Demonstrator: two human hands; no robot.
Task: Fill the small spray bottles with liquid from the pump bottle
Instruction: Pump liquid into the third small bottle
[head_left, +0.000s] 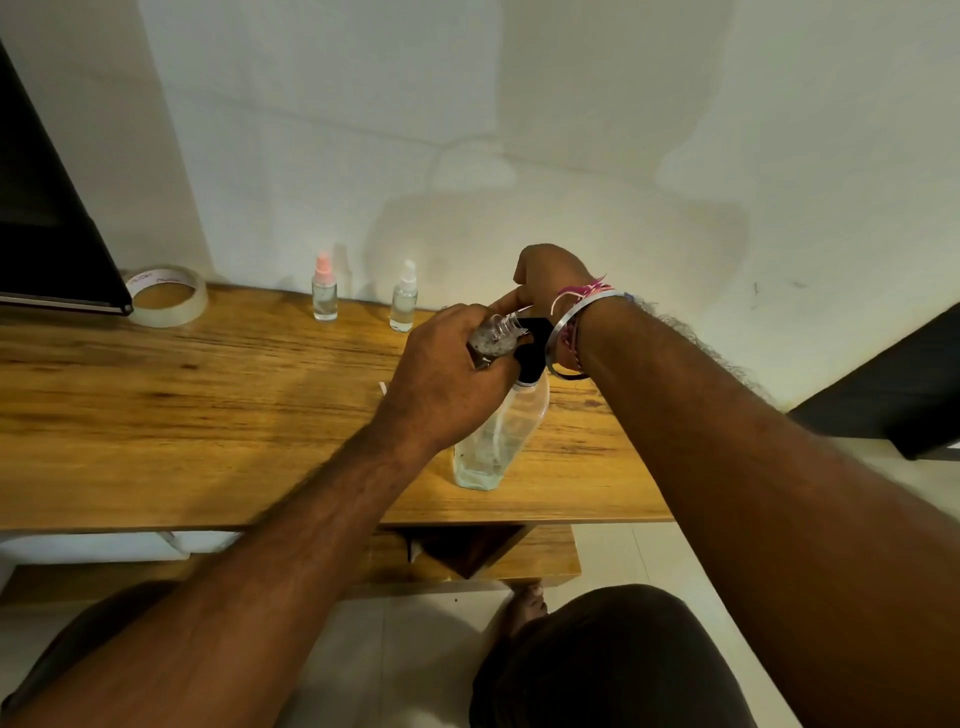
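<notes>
My left hand (447, 364) grips a small clear bottle (496, 335) with its cap off, tilted so its threaded mouth points at the black pump head (532, 345) of the large clear pump bottle (498, 436). The pump bottle stands on the wooden table (208, 415) right below both hands. My right hand (550, 280) is curled over the top of the pump head, fingers hidden behind it. Two small capped spray bottles stand at the back by the wall: one with a pink cap (324, 291), one with a white cap (404, 299).
A roll of clear tape (166, 296) lies at the table's back left, beside a dark flat object (47, 228) that overhangs the left edge. A white wall runs close behind the table. A dark piece of furniture (893, 389) stands at the right. My knees sit under the front edge.
</notes>
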